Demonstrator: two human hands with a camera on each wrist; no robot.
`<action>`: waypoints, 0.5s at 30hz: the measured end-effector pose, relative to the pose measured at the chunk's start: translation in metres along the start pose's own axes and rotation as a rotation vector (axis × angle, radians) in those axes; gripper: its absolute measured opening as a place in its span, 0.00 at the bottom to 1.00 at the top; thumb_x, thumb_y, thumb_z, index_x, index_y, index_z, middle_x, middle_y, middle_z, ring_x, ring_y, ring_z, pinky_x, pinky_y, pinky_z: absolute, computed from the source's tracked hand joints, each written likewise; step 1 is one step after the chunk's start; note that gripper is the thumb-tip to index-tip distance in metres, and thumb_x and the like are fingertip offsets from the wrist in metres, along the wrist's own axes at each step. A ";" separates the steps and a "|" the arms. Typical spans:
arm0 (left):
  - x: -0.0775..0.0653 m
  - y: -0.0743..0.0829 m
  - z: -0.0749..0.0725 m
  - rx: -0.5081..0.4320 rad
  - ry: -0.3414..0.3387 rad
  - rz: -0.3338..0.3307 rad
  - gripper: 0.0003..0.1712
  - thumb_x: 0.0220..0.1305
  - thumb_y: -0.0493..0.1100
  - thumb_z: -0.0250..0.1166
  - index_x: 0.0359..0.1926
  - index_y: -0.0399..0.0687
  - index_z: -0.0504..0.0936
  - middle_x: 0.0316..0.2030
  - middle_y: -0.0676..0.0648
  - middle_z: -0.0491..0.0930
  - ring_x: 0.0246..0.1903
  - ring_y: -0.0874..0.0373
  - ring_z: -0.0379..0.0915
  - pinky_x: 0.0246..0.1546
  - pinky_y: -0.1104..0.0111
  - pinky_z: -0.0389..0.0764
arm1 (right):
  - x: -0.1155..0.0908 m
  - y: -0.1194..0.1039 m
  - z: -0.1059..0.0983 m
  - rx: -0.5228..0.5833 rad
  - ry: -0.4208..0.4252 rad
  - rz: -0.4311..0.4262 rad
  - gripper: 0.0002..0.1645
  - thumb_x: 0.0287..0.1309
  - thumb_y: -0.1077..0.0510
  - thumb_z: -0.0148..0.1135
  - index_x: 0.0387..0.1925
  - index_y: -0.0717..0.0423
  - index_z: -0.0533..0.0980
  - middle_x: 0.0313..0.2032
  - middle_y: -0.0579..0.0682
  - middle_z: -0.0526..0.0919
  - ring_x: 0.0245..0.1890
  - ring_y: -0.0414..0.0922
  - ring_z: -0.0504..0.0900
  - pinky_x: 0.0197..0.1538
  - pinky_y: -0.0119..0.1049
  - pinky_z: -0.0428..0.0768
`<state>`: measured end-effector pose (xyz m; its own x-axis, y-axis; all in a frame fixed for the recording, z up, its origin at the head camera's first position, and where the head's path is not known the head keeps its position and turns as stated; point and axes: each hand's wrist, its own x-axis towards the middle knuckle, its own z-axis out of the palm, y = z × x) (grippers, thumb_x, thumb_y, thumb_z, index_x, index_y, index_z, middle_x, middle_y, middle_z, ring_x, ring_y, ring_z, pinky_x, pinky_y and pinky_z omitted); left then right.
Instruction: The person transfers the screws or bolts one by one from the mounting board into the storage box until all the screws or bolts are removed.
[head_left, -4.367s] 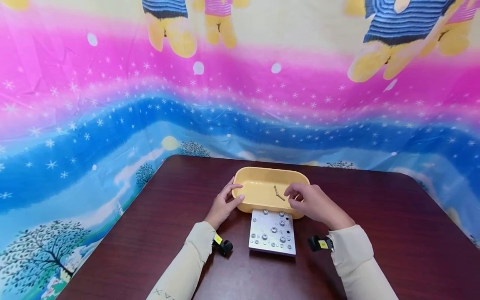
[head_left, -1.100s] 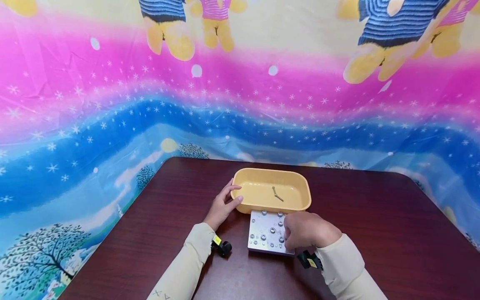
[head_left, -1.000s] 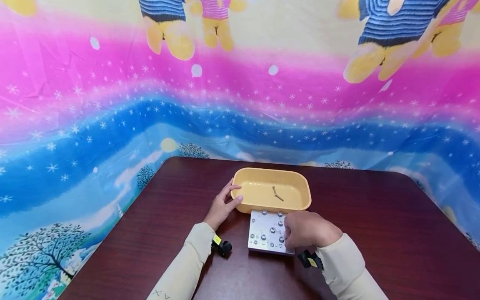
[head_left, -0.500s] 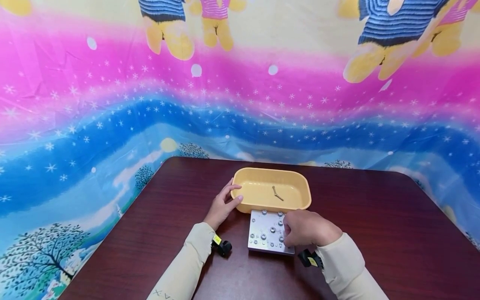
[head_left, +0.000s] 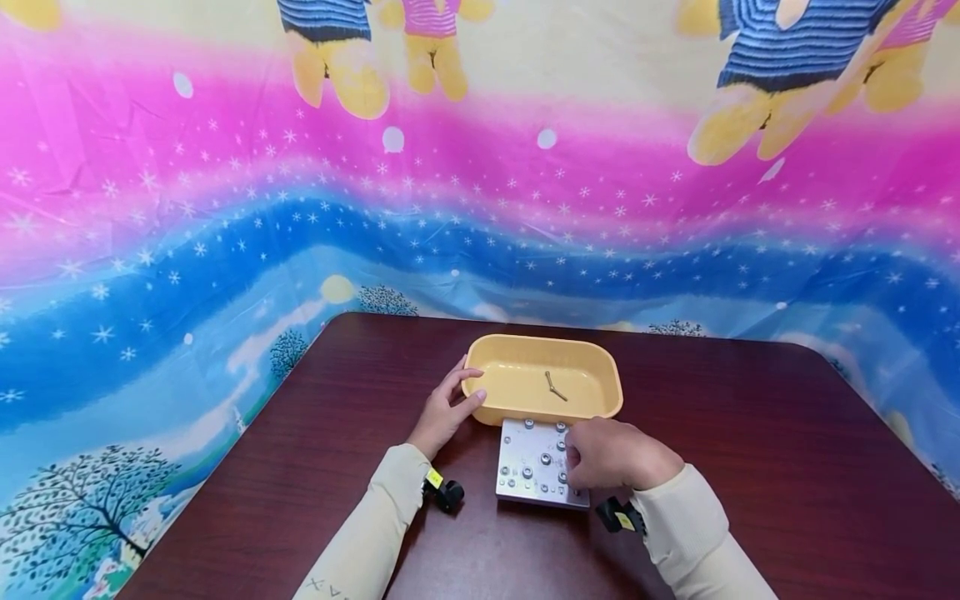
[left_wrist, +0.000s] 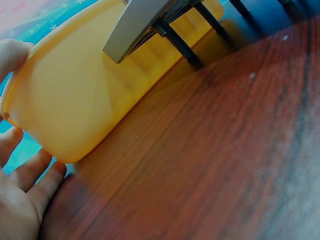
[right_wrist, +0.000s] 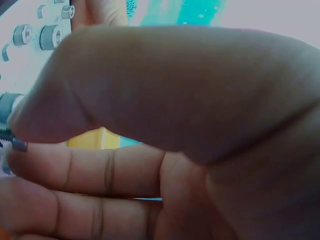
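Holds with the left hand (left_wrist: 20,197) the rounded end of a yellow plastic bin (left_wrist: 75,95) on a reddish-brown wood-grained worktop (left_wrist: 200,160), just beside a grey metal plate (left_wrist: 137,27) with black threaded bolts (left_wrist: 177,42) projecting beneath.

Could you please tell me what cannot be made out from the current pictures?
Head view: part of the right side of the metal plate, covered by the right hand.
Head view: whether the brass-coloured pieces in the yellow tray are joined; too small.
Right wrist view: most of the small screw, hidden by that hand.
Left wrist view: the rest of the left hand, cut off by the left edge.
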<state>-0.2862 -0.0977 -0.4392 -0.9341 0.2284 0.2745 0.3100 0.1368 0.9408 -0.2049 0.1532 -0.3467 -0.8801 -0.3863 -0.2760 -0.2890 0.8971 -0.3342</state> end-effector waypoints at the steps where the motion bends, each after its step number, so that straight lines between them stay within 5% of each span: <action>1: 0.000 0.000 0.000 0.001 0.003 0.002 0.22 0.66 0.43 0.64 0.59 0.44 0.75 0.74 0.47 0.49 0.67 0.45 0.59 0.63 0.55 0.66 | 0.000 0.000 0.000 -0.001 0.000 -0.005 0.13 0.44 0.62 0.62 0.11 0.50 0.72 0.13 0.43 0.71 0.10 0.40 0.67 0.12 0.34 0.64; 7: 0.000 0.000 0.000 0.001 0.001 0.004 0.23 0.66 0.43 0.63 0.60 0.41 0.74 0.75 0.44 0.48 0.67 0.45 0.59 0.62 0.56 0.67 | 0.001 0.001 0.000 -0.005 0.002 -0.049 0.18 0.43 0.63 0.61 0.06 0.48 0.66 0.09 0.40 0.62 0.09 0.38 0.61 0.13 0.31 0.57; 15: -0.001 0.002 -0.001 0.003 -0.012 0.006 0.26 0.66 0.43 0.63 0.62 0.35 0.71 0.75 0.44 0.48 0.67 0.44 0.58 0.65 0.52 0.62 | 0.000 0.001 -0.001 -0.009 0.001 -0.056 0.16 0.43 0.62 0.60 0.07 0.49 0.68 0.10 0.41 0.66 0.09 0.39 0.64 0.13 0.32 0.59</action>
<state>-0.2850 -0.0987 -0.4376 -0.9300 0.2404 0.2779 0.3162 0.1384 0.9385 -0.2056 0.1545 -0.3463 -0.8629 -0.4358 -0.2560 -0.3411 0.8759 -0.3414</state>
